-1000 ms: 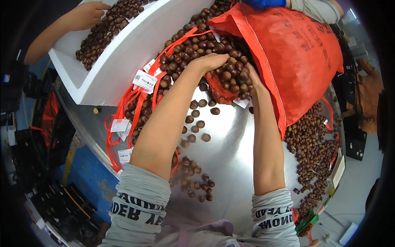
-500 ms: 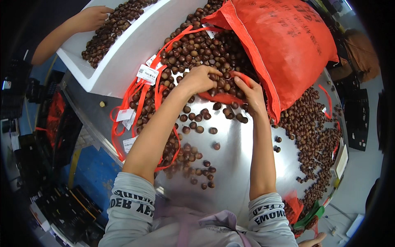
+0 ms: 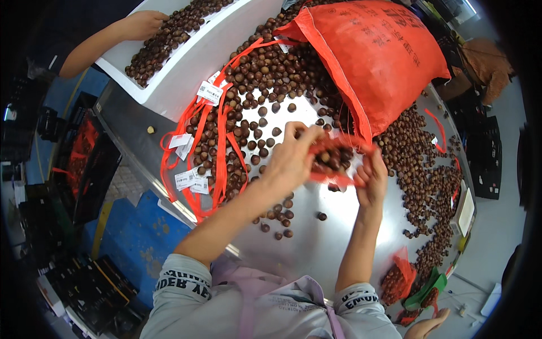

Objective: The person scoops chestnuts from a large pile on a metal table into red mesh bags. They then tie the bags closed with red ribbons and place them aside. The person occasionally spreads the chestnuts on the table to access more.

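Note:
My left hand [image 3: 291,161] and my right hand [image 3: 372,178] hold open a small red mesh bag [image 3: 336,161] between them, above the shiny metal table [image 3: 322,248]. Several brown chestnuts sit inside the small bag. A heap of loose chestnuts [image 3: 265,79] lies just beyond my hands, spilling from a large orange sack [image 3: 378,56] lying on its side. A few stray chestnuts [image 3: 279,217] rest on the table under my left forearm.
Red mesh bags with white tags [image 3: 197,152] lie in a bunch at the table's left edge. A white tray [image 3: 186,51] of chestnuts stands at the upper left, with another person's hand [image 3: 141,24] in it. More chestnuts [image 3: 429,186] line the right rim; a filled small red bag [image 3: 398,277] lies lower right.
My hands have pulled back from the heap at the sack's mouth toward me, lifting the small red mesh bag with chestnuts in it off the pile.

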`<state>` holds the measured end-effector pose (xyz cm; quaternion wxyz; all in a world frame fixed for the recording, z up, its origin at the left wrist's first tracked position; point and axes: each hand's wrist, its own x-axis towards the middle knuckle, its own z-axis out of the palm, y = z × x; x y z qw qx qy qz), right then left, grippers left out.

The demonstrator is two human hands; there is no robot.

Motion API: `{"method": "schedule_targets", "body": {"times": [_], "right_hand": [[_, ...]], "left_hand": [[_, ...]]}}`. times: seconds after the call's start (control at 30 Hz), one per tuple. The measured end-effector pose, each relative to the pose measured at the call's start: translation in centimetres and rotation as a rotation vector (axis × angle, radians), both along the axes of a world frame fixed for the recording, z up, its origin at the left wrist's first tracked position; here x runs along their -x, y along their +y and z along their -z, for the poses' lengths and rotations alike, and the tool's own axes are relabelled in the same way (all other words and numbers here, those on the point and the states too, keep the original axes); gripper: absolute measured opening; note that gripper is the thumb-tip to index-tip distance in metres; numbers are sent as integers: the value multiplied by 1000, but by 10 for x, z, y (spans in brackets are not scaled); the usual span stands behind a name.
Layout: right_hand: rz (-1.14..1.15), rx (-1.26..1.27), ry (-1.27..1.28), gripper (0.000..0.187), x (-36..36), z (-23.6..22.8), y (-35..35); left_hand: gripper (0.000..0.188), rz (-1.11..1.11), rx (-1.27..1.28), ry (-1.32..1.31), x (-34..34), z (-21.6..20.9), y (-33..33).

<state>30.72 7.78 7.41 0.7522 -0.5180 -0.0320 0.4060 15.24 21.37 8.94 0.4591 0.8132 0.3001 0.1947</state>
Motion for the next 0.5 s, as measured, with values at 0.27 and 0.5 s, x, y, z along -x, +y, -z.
{"method": "schedule_targets", "body": {"times": [0.27, 0.5], "right_hand": [[160, -270, 480, 41, 26, -24, -191], [665, -88, 796, 38, 80, 5, -275]], "left_hand": [[22, 457, 598, 31, 10, 36, -133], [25, 525, 1800, 287, 52, 82, -222]]}}
